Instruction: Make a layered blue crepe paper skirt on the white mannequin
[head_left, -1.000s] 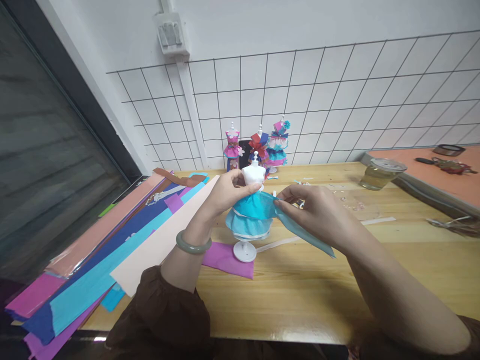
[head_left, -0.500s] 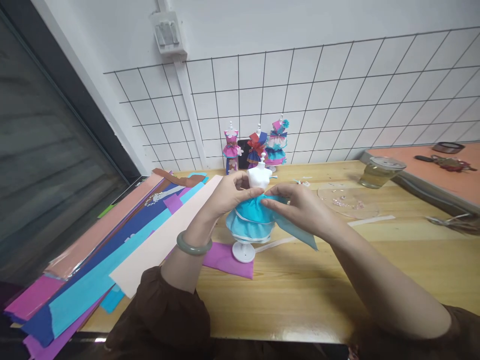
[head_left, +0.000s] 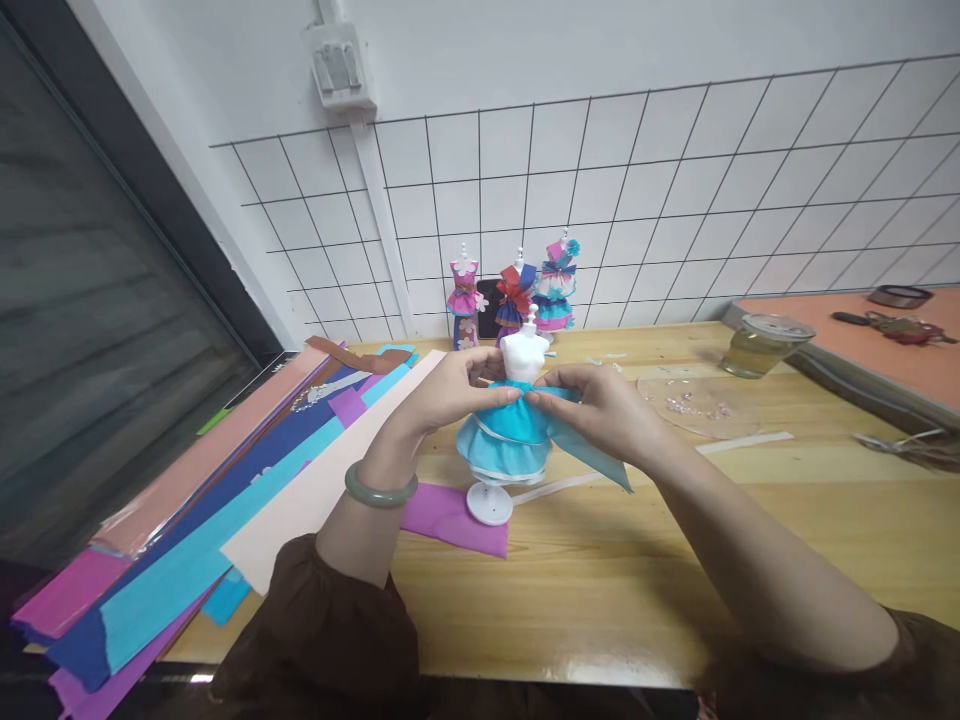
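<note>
A small white dress-form mannequin (head_left: 525,352) stands in front of me, tilted slightly, on a round white base (head_left: 490,504). Around its lower half is a layered turquoise crepe paper skirt (head_left: 504,462) with white edging. My left hand (head_left: 457,390) pinches the skirt's waist from the left, thumb across the front. From the right, my right hand (head_left: 600,405) pinches a turquoise crepe paper strip (head_left: 596,455) at the waist; its loose end hangs below my palm. The thumbs nearly meet at the front. The fingers behind the mannequin are partly hidden.
Folded crepe paper sheets (head_left: 225,480) in several colours lie on the left. A purple paper piece (head_left: 442,518) is partly under the base. Behind stand three dressed mannequins (head_left: 516,290). To the right are a clear dish (head_left: 701,408), a lidded cup (head_left: 761,348) and scissors (head_left: 900,440).
My left thumb has shifted slightly left and down along the waist. The mannequin appears a little further right; the strip's loose end has lifted slightly.
</note>
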